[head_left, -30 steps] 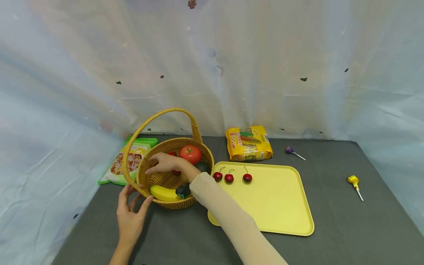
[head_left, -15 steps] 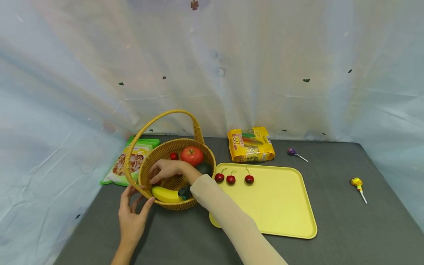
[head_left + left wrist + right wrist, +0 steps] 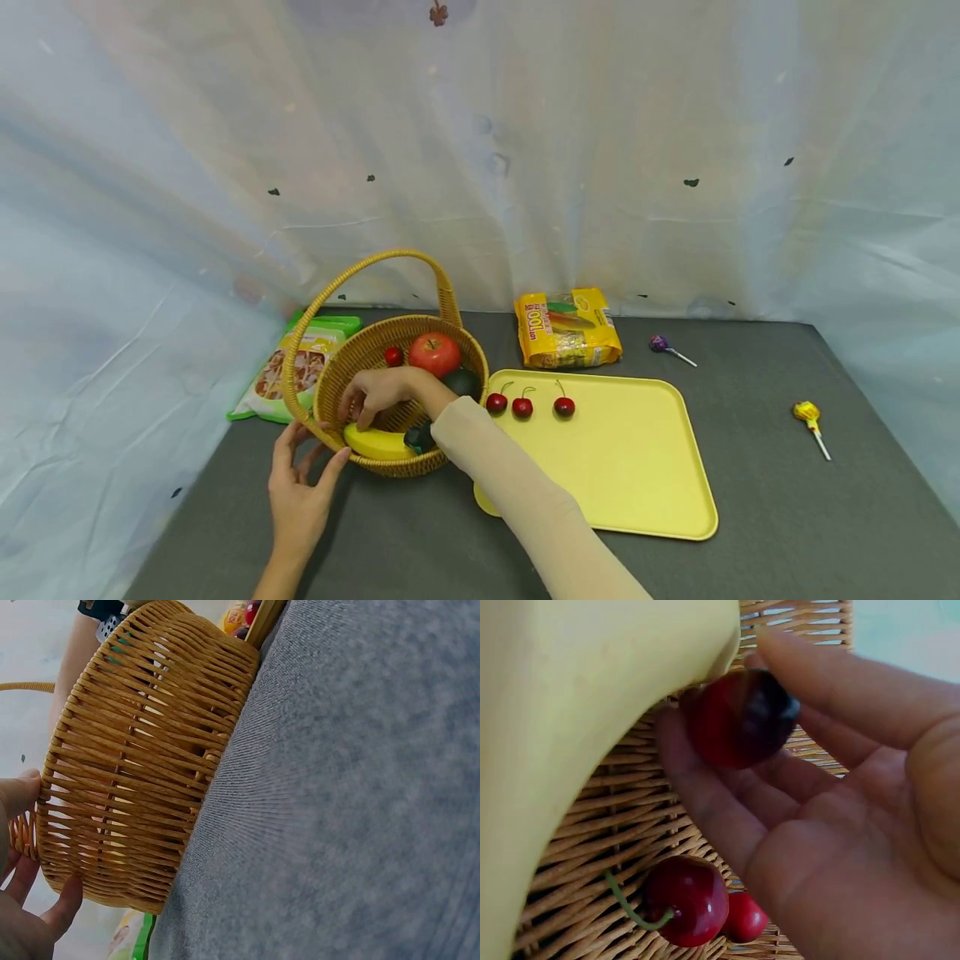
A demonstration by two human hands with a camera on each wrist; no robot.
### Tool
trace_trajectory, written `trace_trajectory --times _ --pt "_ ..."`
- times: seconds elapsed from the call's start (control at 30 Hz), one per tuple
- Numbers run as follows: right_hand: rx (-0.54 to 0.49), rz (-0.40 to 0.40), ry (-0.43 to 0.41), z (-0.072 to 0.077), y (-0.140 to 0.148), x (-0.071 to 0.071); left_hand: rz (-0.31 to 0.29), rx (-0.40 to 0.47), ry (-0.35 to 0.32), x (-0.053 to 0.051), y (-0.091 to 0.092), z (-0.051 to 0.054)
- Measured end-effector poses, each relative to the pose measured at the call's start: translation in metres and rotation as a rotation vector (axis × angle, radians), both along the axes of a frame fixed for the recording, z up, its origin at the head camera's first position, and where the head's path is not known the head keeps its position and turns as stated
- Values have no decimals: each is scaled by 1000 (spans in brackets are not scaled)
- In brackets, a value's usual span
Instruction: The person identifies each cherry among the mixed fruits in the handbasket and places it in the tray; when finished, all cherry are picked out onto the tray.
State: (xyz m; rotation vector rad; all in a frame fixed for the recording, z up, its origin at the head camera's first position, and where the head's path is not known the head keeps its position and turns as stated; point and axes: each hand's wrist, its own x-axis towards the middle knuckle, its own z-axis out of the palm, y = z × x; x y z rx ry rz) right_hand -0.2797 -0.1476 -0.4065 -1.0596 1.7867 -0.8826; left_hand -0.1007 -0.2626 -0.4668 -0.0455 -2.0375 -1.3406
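Note:
In the head view a yellow wicker basket [image 3: 397,468] holds a banana [image 3: 378,442], a red apple [image 3: 435,354], a dark green fruit [image 3: 462,382] and a small red fruit [image 3: 393,356]. My left hand [image 3: 302,500] grips the basket's near left rim by the handle's foot; the left wrist view shows its fingers on the wicker [image 3: 135,780]. Inside the basket, my right hand [image 3: 384,392] is beside the banana. In the right wrist view its fingers hold a dark red cherry [image 3: 739,720] next to the banana, with another cherry [image 3: 686,900] on the wicker below.
Right of the basket lies a yellow tray [image 3: 607,467] with three cherries [image 3: 564,407] along its far side. A yellow snack packet [image 3: 567,329] is behind it. Two lollipops [image 3: 807,411] lie farther right. A green and white bag [image 3: 288,375] stands behind the basket's left side.
My right hand has moved toward the near left part of the basket, beside the banana, with its fingers more curled. My left hand has kept its grip on the rim.

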Motion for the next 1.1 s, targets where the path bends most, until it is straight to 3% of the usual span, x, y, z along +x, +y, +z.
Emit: trace_trajectory --times 0.13,0.27,0.5,0.67,0.8,0.97,1.1 --pt "-78 -11 30 4 3 -2 -5 3 6 0 1 1" --pt "-182 -94 96 12 11 -5 -7 15 -4 0 1 2" --pt "-367 -172 128 35 49 -13 0 21 -15 0 1 2" --pt "-490 -223 21 49 89 -16 1 14 1 -1 2 1" --pt "-558 -284 53 54 134 -14 -11 27 3 -1 3 2" --pt "-620 -329 25 49 192 -6 -7 36 -23 0 2 2" --pt "-597 -457 55 37 233 8 -6 33 -34 0 0 0"
